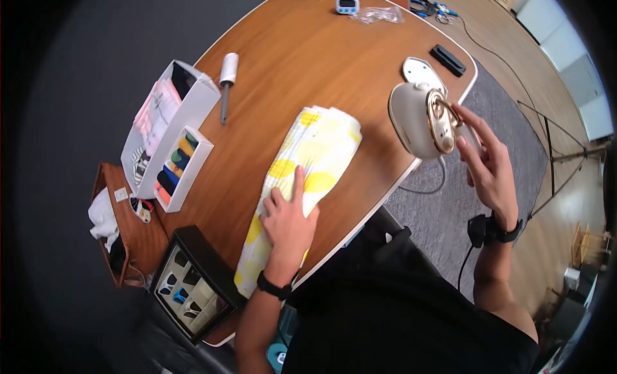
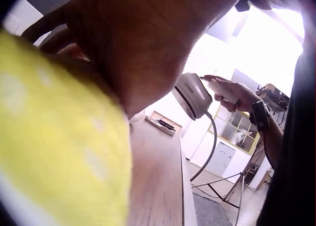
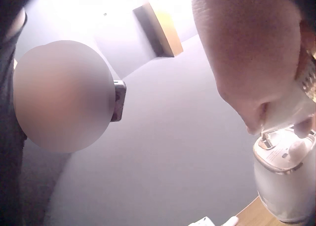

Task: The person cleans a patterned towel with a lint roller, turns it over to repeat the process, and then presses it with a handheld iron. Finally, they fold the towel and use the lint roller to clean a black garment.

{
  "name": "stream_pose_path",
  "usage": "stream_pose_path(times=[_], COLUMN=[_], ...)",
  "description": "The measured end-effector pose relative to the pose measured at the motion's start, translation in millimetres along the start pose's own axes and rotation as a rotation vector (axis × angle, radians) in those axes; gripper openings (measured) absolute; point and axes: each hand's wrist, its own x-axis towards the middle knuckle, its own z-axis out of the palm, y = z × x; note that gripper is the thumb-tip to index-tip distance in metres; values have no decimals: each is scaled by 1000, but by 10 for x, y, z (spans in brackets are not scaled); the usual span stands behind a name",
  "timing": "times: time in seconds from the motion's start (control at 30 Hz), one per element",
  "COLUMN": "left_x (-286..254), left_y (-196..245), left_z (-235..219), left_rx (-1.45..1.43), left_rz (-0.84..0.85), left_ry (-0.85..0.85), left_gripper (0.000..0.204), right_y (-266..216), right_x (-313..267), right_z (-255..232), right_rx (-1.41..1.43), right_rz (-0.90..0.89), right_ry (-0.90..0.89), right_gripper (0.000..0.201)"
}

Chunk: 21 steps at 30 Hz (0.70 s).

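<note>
My right hand [image 1: 491, 175] grips the handle of a white garment steamer [image 1: 409, 120] with gold trim, held tilted above the table's right edge. Its grey cord hangs below, as the left wrist view also shows. Folded lengthwise on the table lies a white cloth with yellow dots [image 1: 334, 136]. My left hand [image 1: 289, 226] rests on the middle of that cloth, index finger stretched out along it. Close to the left wrist camera, the cloth [image 2: 64, 142] fills the lower left. In the right wrist view, fingers wrap the handle over the steamer body [image 3: 281, 191].
Behind the steamer lie a white base plate [image 1: 421, 72] and a black bar-shaped object [image 1: 448, 60]. To the left are a lint roller [image 1: 228, 72], a white clothes box [image 1: 204, 90], a small box of rolled fabric [image 1: 187, 181], a brown basket [image 1: 138, 229] and a sunglasses case [image 1: 222, 271].
</note>
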Motion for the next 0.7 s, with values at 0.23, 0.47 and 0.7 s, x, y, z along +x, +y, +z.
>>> stream_pose_path(times=[0.23, 0.47, 0.7], left_x=[-194, -92, -103], left_y=[101, 221, 221], left_z=[-92, 281, 273], left_rx=[-211, -292, -297], left_rz=[309, 320, 312], left_ry=[69, 104, 118], left_gripper=[84, 90, 94], right_y=[-299, -117, -452], right_x=[161, 904, 1717], right_z=[505, 1149, 1561], right_rx=[-159, -365, -478], right_rz=[-147, -527, -714], right_ry=[-308, -268, -554], right_gripper=[41, 40, 40])
